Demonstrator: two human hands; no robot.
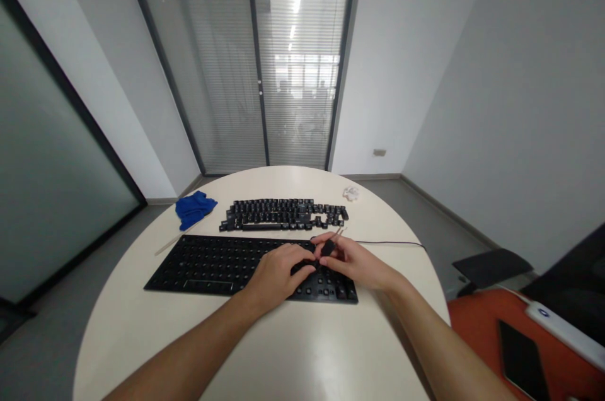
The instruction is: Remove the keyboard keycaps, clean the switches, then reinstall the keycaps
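Orange chair seat (472, 331), cut off at right. Round cream tabletop (307, 350), smooth, slightly glossy. Black keyboard (203, 262) on it, many bare switch spots, right half partly hidden by hands. Left hand (280, 270) over keyboard, grip unclear; right hand (354, 260) pinches wire-pronged black tool (328, 248). Beyond: loose keycaps (267, 215), crumpled blue cloth (195, 207), blinds-covered glass partition (217, 73), background blurry.

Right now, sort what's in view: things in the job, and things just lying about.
Apparently in the job:
keyboard, under the left hand
wire tool, in the right hand
loose keycaps, in rows beyond the keyboard

Apparently lying about:
dark slab, on the orange seat
white strip, beside it
blue cloth, pale stick, white clump: untouched on the table; role unclear
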